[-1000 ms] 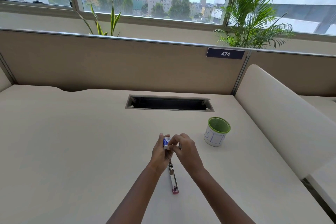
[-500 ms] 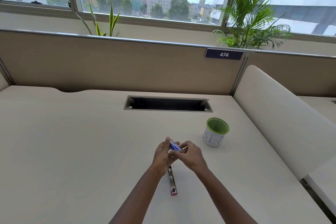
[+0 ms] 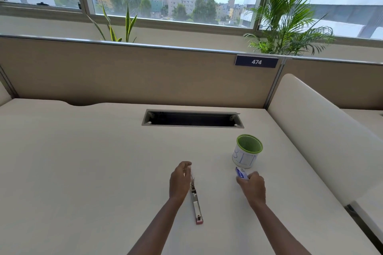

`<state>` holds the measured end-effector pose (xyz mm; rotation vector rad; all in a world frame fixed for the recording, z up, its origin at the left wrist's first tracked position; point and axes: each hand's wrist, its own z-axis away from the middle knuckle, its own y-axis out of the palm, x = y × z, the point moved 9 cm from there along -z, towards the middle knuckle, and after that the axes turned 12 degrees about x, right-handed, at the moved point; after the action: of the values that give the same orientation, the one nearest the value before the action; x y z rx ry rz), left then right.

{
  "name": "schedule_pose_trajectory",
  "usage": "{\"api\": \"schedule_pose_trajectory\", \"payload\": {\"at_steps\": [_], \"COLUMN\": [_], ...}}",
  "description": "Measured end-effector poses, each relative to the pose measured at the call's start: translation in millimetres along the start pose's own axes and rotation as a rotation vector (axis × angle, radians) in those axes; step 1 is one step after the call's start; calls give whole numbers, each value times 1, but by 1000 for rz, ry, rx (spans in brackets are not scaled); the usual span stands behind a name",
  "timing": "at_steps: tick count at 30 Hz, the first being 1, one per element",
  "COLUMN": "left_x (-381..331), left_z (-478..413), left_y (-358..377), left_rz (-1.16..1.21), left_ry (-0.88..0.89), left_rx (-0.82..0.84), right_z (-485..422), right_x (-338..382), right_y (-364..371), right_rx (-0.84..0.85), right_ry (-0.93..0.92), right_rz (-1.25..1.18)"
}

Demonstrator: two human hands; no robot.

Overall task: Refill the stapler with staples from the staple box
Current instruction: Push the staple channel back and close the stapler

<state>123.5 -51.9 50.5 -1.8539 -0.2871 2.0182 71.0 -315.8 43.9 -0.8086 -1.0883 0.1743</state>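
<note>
Reading from the left, our left hand [image 3: 179, 180] curls at the far end of the stapler [image 3: 196, 203]; whether it pinches anything we cannot tell. Lying open toward the desk's [image 3: 83, 172] near edge, the stapler looks stiff, best steadied by its base. Our right hand [image 3: 253, 188] pinches the light box [image 3: 241, 173].

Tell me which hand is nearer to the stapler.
Left. The left hand is right beside the far end of the stapler; the right hand is off to its right, holding the staple box near the cup.
</note>
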Motion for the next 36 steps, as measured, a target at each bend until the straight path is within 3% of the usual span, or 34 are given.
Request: {"api": "schedule_pose_trajectory", "payload": {"at_steps": [10, 14, 17, 20, 22, 32, 36], "left_x": [24, 36, 43, 46, 48, 54, 53], "left_z": [-4, -4, -4, -2, -1, 5, 7], "left_y": [-2, 9, 19, 27, 30, 32, 28], "left_rz": [-98, -110, -30, 75, 132, 326, 326], "left_ry": [-153, -241, -294, -352, -366, -397, -381], "left_rx": [37, 132, 186, 223, 246, 284, 281], "right_z": [-6, 5, 17, 31, 38, 43, 48], "right_x": [-29, 2, 37, 58, 64, 77, 85], "right_y": [0, 11, 51, 97, 116, 132, 128], "right_rx": [37, -4, 231, 524, 605, 558, 559], "right_ry": [171, -23, -166, -171, -184, -324, -381], "right_rz": [34, -12, -67, -111, -99, 45, -18]}}
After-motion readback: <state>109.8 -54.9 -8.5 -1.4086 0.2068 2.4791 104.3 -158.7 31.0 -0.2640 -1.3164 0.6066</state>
